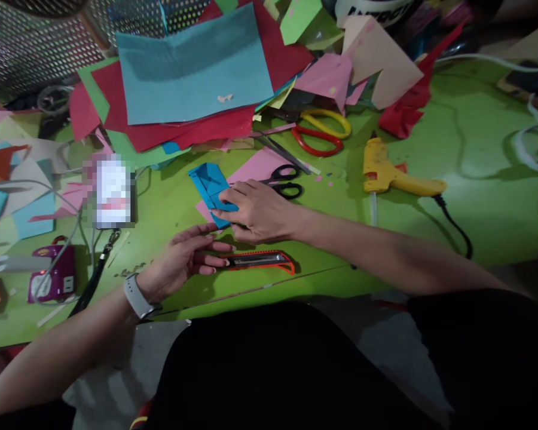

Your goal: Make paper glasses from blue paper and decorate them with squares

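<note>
A folded piece of blue paper (208,185), with creases and a small flap, lies on the green table over a sheet of pink paper (260,164). My right hand (257,212) is closed on its lower right side, with fingers bent over the folds. Palm up and fingers apart, my left hand (190,254) is just below; one fingertip reaches the paper's bottom corner. The lower fingers of that hand are by the orange box cutter (264,260), whose left end they partly hide. Black-handled scissors (287,182) lie behind my right hand, their blades mostly hidden.
A yellow glue gun (394,170) with a black cord lies to the right. Scissors with red and yellow handles (323,134) are behind. Stacked coloured sheets (197,77) cover the back. A blurred phone (113,194) and a purple device (54,275) with cables are at left.
</note>
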`<move>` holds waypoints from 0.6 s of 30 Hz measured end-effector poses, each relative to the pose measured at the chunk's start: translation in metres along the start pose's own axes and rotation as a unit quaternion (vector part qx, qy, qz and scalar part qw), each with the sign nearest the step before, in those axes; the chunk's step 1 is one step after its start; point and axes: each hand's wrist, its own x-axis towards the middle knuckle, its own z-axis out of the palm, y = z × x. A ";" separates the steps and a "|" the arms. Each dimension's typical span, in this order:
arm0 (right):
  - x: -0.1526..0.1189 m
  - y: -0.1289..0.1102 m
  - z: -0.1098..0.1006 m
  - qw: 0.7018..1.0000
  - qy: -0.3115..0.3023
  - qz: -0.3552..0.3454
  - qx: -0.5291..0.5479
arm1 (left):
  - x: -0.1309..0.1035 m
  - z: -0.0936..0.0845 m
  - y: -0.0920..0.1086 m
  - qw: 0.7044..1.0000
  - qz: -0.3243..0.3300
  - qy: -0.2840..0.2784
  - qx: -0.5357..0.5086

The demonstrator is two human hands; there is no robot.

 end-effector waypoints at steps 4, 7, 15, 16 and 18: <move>0.000 -0.001 -0.001 1.000 -0.002 0.006 0.010 | 0.008 -0.015 -0.006 0.953 0.191 0.043 0.231; -0.001 -0.001 -0.002 1.000 -0.012 0.010 0.020 | 0.018 -0.030 -0.008 0.751 0.432 0.104 0.488; -0.001 0.004 0.000 0.999 -0.016 -0.001 0.046 | 0.028 -0.047 -0.009 0.401 0.566 0.079 0.716; -0.001 0.004 0.001 0.999 -0.016 -0.001 0.046 | 0.030 -0.048 -0.008 0.393 0.572 0.071 0.717; -0.002 0.006 0.001 0.999 -0.017 0.002 0.042 | 0.032 -0.051 -0.005 0.379 0.582 0.057 0.717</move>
